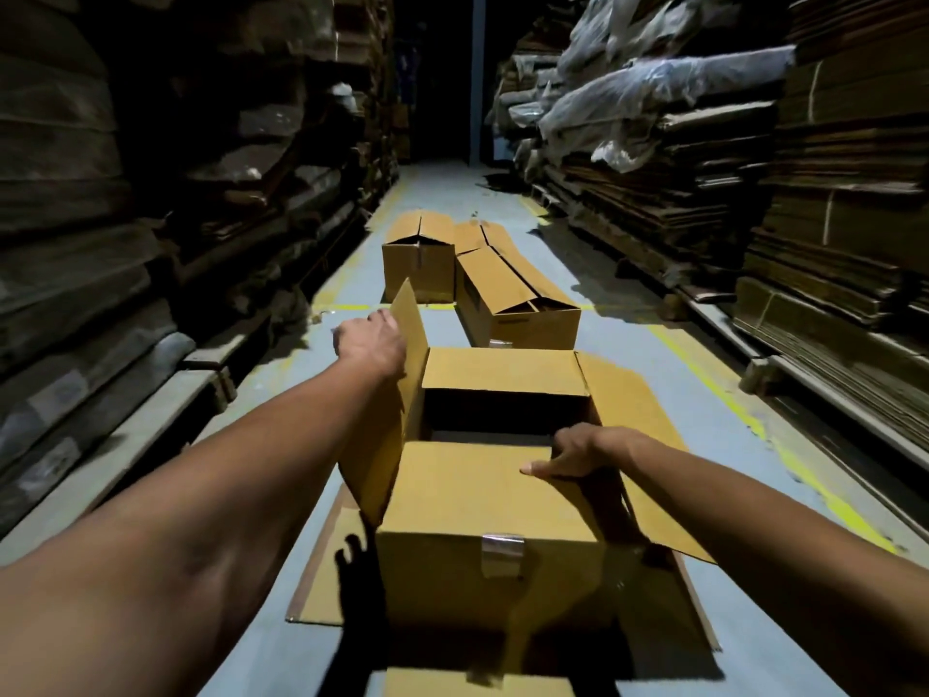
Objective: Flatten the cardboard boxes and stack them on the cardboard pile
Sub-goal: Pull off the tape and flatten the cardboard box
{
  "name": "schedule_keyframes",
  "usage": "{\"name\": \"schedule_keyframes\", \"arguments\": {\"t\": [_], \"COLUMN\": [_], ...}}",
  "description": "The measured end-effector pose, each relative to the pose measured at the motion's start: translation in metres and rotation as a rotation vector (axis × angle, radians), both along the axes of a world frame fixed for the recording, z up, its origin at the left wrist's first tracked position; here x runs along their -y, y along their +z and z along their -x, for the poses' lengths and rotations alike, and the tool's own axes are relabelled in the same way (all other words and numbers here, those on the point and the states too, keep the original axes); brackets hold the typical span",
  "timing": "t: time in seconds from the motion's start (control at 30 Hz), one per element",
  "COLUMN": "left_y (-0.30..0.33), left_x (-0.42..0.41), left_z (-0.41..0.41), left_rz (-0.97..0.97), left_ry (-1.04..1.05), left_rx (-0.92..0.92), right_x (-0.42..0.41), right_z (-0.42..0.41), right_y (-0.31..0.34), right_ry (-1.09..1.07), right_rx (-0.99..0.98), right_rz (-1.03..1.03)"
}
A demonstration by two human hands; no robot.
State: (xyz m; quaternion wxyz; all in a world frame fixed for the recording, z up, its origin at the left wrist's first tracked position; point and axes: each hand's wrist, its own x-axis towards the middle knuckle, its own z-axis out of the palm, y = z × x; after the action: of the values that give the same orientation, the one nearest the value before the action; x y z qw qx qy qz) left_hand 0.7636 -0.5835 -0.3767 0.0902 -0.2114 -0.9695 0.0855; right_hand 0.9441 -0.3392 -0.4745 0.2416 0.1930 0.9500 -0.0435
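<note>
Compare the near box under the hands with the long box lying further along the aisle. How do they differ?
The near box has its top flaps open; the long box has them folded in. The left hand and right hand hold the near box's flaps; nothing touches the long box. Both are brown, unflattened cardboard.

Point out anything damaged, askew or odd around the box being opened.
Nothing looks damaged. The nearest box carries a leftover strip of clear tape on its front edge. The left hand holds its left flap upright; the right hand grips the near flap. Farther off, one long box sits skewed to the aisle beside another box.
</note>
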Motion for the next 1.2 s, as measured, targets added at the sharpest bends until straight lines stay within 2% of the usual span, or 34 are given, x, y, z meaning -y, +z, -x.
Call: {"name": "schedule_keyframes", "arguments": {"t": [0.1,0.23,0.33,0.43,0.53,0.73,0.87,0.93,1.03,1.1,1.2], "left_y": [-0.003,-0.002,0.003,0.012,0.030,0.046,0.052,0.047,0.044,0.045,0.046], "left_x": [-0.007,-0.013,-0.012,-0.011,-0.008,-0.008,-0.012,-0.013,-0.013,-0.011,-0.012], "left_z": [0.000,0.004,0.005,0.006,0.000,-0.007,-0.035,-0.041,-0.050,-0.055,-0.062], "left_rz": [0.059,-0.001,-0.038,-0.145,-0.216,-0.392,-0.354,-0.316,-0.367,-0.411,-0.457], "left_ry": [-0.016,-0.042,-0.029,-0.009,-0.089,-0.177,-0.180,-0.169,-0.154,-0.155,-0.168], "left_rx": [-0.016,-0.027,0.030,0.143,0.279,0.588,0.763,0.789,0.870,0.922,0.934], "right_x": [-0.015,-0.018,-0.012,-0.004,-0.002,-0.001,-0.003,-0.002,0.006,0.016,0.026], "right_z": [0.004,0.010,0.012,0.012,0.013,0.010,0.010,0.006,-0.007,-0.016,-0.027], "right_y": [0.022,0.034,0.047,0.064,0.068,0.075,0.072,0.059,0.033,0.019,0.004], "right_ry": [0.012,-0.001,0.061,0.171,0.253,0.368,0.362,0.285,0.027,-0.307,-0.832], "right_rx": [-0.234,-0.486,-0.751,-0.962,-1.035,-1.137,-0.940,-0.850,-0.889,-0.903,-0.746], "right_rz": [0.092,0.150,0.114,-0.077,-0.228,-0.234,-0.297,-0.236,-0.021,0.099,0.294]}}
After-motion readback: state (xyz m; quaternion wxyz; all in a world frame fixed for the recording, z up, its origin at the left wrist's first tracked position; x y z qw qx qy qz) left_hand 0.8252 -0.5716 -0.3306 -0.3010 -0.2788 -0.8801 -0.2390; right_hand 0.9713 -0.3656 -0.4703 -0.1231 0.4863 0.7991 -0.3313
